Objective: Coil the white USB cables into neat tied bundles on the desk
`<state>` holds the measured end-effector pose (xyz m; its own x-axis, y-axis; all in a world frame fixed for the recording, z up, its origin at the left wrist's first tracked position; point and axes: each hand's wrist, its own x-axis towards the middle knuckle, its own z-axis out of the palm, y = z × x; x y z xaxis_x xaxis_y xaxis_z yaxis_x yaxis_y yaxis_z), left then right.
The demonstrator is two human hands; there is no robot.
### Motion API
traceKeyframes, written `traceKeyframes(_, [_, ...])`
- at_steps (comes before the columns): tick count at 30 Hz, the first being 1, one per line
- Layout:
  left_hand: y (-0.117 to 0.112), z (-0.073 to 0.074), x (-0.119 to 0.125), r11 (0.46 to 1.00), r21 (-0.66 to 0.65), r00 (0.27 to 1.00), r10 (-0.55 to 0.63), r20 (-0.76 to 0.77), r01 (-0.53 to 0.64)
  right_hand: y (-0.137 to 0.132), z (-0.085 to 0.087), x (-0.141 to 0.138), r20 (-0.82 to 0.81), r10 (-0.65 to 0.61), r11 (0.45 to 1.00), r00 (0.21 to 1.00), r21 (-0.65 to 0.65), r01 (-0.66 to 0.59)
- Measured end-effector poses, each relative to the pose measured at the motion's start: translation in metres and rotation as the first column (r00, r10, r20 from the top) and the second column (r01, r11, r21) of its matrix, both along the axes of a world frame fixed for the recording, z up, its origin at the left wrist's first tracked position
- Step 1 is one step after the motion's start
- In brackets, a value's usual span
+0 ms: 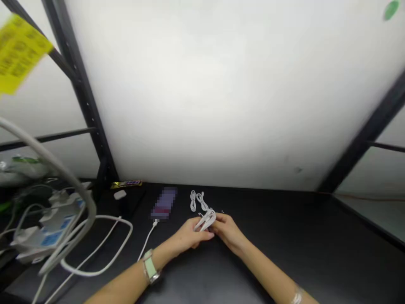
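Observation:
Above the dark table, my left hand (191, 234) grips a folded white cable (207, 219), with the thumb lying along its lower side. My right hand (227, 229) meets it from the other side, its fingers closed on the cable's right end. Just behind the hands lie two more bundled white cables, one upright loop (193, 201) and one slanted loop (201, 201). The fingertips on the far side of the cable are partly hidden.
A phone (164, 203) with a white charging lead lies left of my hands. Behind it are a snack wrapper (126, 184) and a small white-topped object (120, 195). White power strips (52, 228) and a thick looped cord (85, 202) crowd the left. A white wall (215, 105) stands behind.

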<state>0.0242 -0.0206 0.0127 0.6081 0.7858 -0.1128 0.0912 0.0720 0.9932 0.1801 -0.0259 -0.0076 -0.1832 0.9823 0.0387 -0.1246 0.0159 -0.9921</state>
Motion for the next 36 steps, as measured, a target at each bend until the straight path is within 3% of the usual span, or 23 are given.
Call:
traceKeyframes(5, [0.007,-0.004,0.000,0.980,-0.173,0.993,0.108,0.051,-0.097,0.001,0.004,0.001,-0.044,-0.002,1.000,0.999,-0.017,0.001])
traceKeyframes(8, [0.011,-0.005,-0.002,0.940,-0.340,0.979,0.056,0.196,0.015,0.002,0.004,0.001,-0.075,-0.005,0.999,0.997,-0.032,0.003])
traceKeyframes(11, [0.012,-0.004,-0.002,0.896,-0.419,0.936,0.009,0.352,0.149,0.003,0.004,0.002,-0.132,0.000,0.998,0.991,-0.066,-0.009])
traceKeyframes(14, [0.012,-0.005,-0.001,0.881,-0.455,0.928,0.050,0.370,0.134,0.003,0.004,0.002,-0.178,0.003,0.995,0.984,-0.100,-0.021])
traceKeyframes(22, [0.009,-0.010,0.002,0.924,-0.373,0.904,0.082,0.419,0.089,0.002,0.004,0.001,-0.212,0.041,0.992,0.976,-0.109,-0.066])
traceKeyframes(28, [0.008,-0.012,0.002,0.947,-0.315,0.898,0.083,0.433,0.064,-0.002,0.012,-0.004,-0.174,0.040,0.998,0.984,-0.040,-0.047])
traceKeyframes(32, [0.008,-0.011,0.003,0.963,-0.267,0.902,0.096,0.421,0.023,-0.003,0.008,-0.006,0.027,-0.013,0.992,1.000,0.123,0.010])
traceKeyframes(36, [0.007,-0.010,0.005,0.965,-0.262,0.913,0.094,0.398,0.014,-0.003,0.001,-0.007,0.171,-0.122,0.951,0.978,0.304,0.066])
